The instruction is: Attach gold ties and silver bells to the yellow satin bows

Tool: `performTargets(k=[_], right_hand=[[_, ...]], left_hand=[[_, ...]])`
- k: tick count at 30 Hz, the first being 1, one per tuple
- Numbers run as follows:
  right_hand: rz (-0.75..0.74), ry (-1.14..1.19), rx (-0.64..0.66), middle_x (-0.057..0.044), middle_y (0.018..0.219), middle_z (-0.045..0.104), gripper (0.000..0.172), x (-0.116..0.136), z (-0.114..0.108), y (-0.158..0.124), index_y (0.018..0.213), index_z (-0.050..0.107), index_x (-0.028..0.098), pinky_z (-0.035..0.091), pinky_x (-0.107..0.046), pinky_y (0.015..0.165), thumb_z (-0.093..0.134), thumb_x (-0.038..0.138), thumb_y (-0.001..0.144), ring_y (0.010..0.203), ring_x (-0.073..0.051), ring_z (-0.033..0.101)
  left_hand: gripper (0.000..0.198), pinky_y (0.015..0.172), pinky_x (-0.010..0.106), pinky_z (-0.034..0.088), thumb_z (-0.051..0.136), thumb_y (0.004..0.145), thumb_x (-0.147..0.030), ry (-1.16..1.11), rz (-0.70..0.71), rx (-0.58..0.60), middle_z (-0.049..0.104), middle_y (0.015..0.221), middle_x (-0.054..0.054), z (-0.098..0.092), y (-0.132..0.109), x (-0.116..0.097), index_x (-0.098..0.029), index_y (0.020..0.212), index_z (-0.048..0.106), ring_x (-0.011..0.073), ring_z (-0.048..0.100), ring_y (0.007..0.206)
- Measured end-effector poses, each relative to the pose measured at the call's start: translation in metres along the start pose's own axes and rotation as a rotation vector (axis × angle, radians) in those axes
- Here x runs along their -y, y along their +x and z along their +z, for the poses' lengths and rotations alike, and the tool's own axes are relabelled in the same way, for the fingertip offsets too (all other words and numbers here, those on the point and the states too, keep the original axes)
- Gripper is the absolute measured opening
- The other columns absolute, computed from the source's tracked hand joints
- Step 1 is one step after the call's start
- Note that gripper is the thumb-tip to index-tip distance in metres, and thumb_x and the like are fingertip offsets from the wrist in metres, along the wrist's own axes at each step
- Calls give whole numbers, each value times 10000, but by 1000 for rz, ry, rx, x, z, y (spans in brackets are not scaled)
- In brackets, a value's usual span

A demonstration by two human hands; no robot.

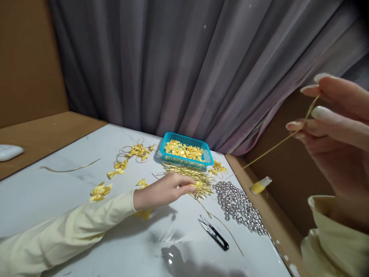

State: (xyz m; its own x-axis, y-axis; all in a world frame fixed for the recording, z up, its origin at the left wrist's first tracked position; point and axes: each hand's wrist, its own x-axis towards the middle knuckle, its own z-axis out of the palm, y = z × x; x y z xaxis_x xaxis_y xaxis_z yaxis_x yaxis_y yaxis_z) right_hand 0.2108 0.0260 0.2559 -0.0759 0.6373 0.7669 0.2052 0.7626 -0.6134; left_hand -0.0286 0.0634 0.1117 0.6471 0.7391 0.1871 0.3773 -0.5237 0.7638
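Gold thread (276, 145) runs taut from the spool (260, 186) at the surface (57, 184) edge up to the raised right hand (331, 127), pinched between fingertips. Left hand (164, 189) grips a yellow bow (198, 184) over the pin pile (187, 175), keeping materials close.

right hand (331, 127): cut off by the right picture edge; only fingers and part of the palm are seen.
left sleeve (57, 234): cut off at the lower left corner.
white object (8, 152): cropped by the left edge; its kind cannot be told.
gold thread (276, 144): its lower end is lost against the brown board.
yellow piece (198, 184): partly hidden by the left hand (164, 189)'s fingertips.
basket (170, 137) contents: too small to be told apart.
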Motion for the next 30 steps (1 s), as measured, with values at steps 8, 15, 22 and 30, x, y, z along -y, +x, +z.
performTargets(k=[8,15,22,30], right_hand=[[23,81,-7,34,1104,585,318,5,32,13,1034,646,223,517,-101,585,518,23,822,746,-42,631],[87,103,-37,14,1100,579,288,2,40,25,1042,626,176,544,-122,609,542,19,815,734,-56,641],[37,147,-25,4,1078,595,283,-14,36,37,1037,613,145,560,-164,728,552,7,798,745,-71,653],[91,175,-86,-6,1054,592,291,-27,42,46,1030,605,110,543,-182,770,538,-30,784,709,-58,660]], left_hand=[[285,636,235,372,443,871,-342,-266,-51,141,616,774,12,14,5,12,-141,840,643,132,529,708],[283,765,288,418,454,876,-344,-406,-28,201,667,878,61,18,4,12,-138,884,649,165,581,830],[235,759,287,435,478,864,-315,-483,-111,247,678,893,53,21,3,6,-155,910,644,164,604,822],[255,729,251,432,425,880,-242,-567,-115,333,677,970,66,19,2,-3,-160,922,663,142,600,797]])
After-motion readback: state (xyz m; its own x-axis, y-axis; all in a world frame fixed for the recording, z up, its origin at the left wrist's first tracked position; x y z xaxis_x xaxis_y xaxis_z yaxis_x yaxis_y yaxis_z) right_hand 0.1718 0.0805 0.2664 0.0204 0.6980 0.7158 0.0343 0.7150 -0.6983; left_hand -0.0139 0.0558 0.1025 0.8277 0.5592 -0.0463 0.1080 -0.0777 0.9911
